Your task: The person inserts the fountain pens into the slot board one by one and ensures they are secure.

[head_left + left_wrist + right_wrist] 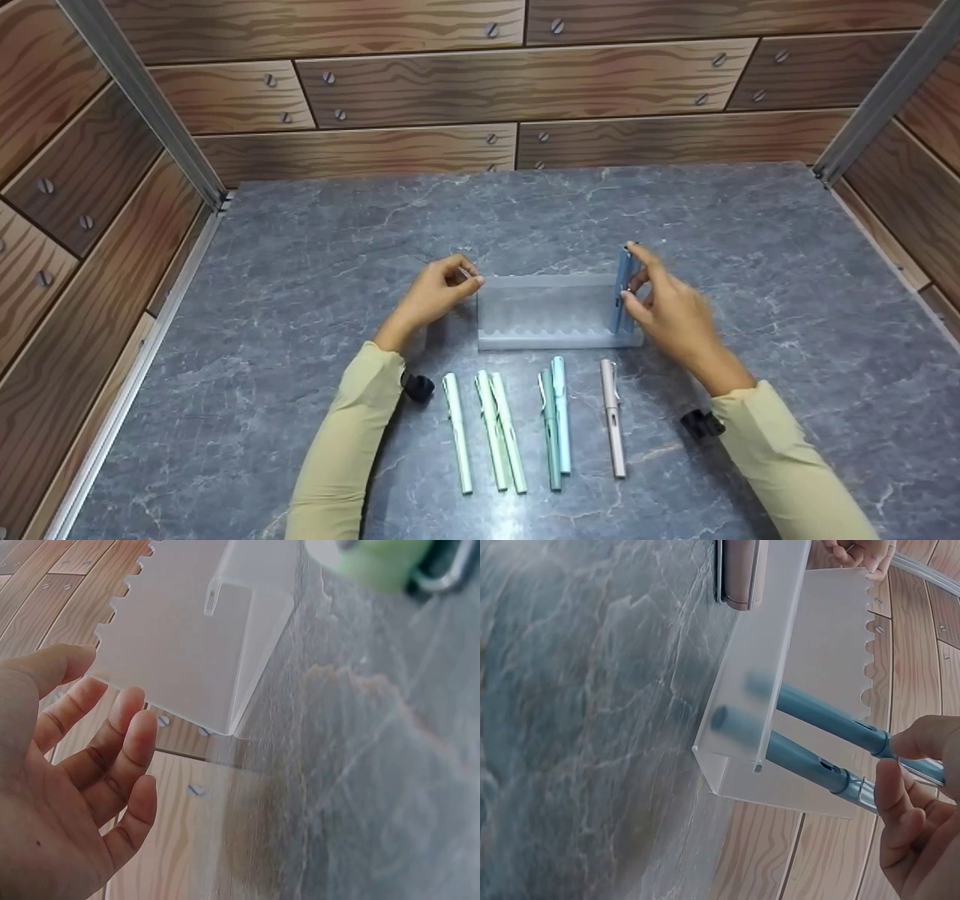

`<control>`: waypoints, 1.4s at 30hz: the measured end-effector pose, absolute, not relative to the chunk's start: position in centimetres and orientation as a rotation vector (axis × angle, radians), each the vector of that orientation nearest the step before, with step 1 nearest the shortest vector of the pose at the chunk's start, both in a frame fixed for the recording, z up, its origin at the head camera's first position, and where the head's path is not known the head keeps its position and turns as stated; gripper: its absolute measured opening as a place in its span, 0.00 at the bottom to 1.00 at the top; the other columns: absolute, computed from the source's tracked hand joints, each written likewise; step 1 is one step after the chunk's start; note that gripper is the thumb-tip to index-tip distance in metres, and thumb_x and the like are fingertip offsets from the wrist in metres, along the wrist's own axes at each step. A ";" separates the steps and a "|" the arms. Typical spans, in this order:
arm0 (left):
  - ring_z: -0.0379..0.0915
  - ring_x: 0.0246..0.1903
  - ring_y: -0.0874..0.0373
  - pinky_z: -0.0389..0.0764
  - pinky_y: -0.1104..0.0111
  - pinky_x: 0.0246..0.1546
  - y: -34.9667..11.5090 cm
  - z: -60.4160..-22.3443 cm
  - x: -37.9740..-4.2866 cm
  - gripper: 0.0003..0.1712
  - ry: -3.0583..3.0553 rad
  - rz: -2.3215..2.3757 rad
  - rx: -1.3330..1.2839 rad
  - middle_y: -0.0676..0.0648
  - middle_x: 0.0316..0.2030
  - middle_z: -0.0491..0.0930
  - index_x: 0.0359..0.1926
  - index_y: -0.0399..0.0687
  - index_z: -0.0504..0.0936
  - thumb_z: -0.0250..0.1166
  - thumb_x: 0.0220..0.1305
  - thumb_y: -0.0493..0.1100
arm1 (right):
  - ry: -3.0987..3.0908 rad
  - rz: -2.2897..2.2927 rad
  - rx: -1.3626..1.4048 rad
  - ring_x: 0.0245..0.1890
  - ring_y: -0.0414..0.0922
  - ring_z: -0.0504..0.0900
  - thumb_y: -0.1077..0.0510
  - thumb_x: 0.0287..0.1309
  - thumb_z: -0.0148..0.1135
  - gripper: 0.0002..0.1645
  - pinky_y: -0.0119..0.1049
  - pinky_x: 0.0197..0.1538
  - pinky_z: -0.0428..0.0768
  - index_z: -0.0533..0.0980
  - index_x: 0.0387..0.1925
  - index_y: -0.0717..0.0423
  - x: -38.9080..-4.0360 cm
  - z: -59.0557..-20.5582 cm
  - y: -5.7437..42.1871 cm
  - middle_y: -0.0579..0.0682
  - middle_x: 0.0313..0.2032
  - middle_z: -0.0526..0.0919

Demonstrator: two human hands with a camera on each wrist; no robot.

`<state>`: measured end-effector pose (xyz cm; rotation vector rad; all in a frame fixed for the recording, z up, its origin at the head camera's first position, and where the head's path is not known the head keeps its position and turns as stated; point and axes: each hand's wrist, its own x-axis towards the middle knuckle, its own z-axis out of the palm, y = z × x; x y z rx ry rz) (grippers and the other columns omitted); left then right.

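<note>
A frosted clear pen rack (551,304) with notched edges stands on the table. My left hand (441,291) pinches its upper left corner between thumb and forefinger; in the left wrist view the other fingers of that hand (97,772) are loosely bent beside the rack. Two blue pens (817,716) stand tilted at the rack's right end, their lower ends behind its frosted front lip. My right hand (671,307) pinches the upper part of one blue pen; the fingers partly hide the pens' tops.
In front of the rack lie several pens: light green pens (457,431) at left, a dark teal pen (551,431) against a light blue pen (560,412), and a mauve pen (613,420) at right. Wood-patterned walls (517,82) border the grey marbled table (337,225).
</note>
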<state>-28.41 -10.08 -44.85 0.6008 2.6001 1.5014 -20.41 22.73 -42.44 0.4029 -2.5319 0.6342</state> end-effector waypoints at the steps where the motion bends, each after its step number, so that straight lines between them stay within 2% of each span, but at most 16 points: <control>1: 0.66 0.22 0.64 0.67 0.73 0.25 -10.1 -44.8 -28.4 0.09 2.598 1.502 0.598 0.53 0.23 0.76 0.38 0.44 0.80 0.65 0.63 0.45 | -2.536 0.633 0.401 0.20 0.43 0.76 0.66 0.53 0.67 0.40 0.37 0.22 0.68 0.63 0.66 0.54 -20.4 -42.4 22.7 0.49 0.32 0.83; 16: 0.66 0.22 0.64 0.67 0.72 0.24 -10.1 -44.8 -28.3 0.09 2.593 1.507 0.614 0.52 0.23 0.76 0.39 0.43 0.80 0.64 0.64 0.45 | -2.642 0.608 0.361 0.20 0.40 0.71 0.62 0.56 0.66 0.39 0.37 0.23 0.65 0.63 0.68 0.54 -20.8 -42.2 22.6 0.49 0.33 0.83; 24: 0.65 0.21 0.64 0.67 0.72 0.24 -10.1 -44.8 -28.4 0.09 2.591 1.505 0.633 0.51 0.23 0.75 0.39 0.43 0.80 0.64 0.64 0.45 | -2.678 0.589 0.331 0.17 0.39 0.64 0.61 0.56 0.65 0.38 0.36 0.22 0.62 0.63 0.68 0.54 -20.9 -42.1 22.6 0.48 0.32 0.83; 42: 0.67 0.22 0.63 0.69 0.72 0.24 -10.1 -44.6 -28.2 0.08 2.575 1.512 0.588 0.52 0.23 0.76 0.39 0.45 0.80 0.64 0.65 0.45 | -2.667 0.632 0.360 0.18 0.40 0.67 0.61 0.54 0.67 0.41 0.38 0.25 0.66 0.61 0.68 0.56 -20.9 -42.0 22.8 0.50 0.29 0.81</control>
